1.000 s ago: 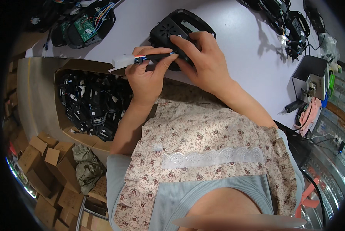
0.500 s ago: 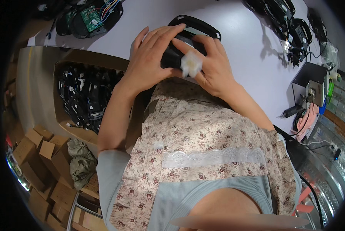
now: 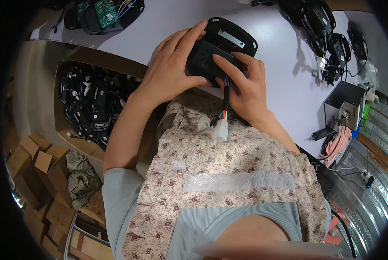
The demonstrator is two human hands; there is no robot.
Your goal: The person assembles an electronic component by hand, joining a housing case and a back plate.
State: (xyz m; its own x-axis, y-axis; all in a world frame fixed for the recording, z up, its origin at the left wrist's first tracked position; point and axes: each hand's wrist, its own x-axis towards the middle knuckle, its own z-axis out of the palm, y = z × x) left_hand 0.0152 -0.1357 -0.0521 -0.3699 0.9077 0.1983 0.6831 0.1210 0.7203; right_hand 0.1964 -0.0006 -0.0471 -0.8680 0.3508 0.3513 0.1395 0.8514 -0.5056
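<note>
Black case: left hand grips its left side, right hand its right, seemingly to steady it; white plug hangs in front of it.

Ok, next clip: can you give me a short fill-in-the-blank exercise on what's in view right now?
1. The left hand and the right hand both touch a ____ housing.
2. The cable by the right hand ends in a ____ connector.
3. The open box of black parts stands on the person's ____ side.
4. The apron has a ____ print.
Missing words: black; white; left; floral.
</note>
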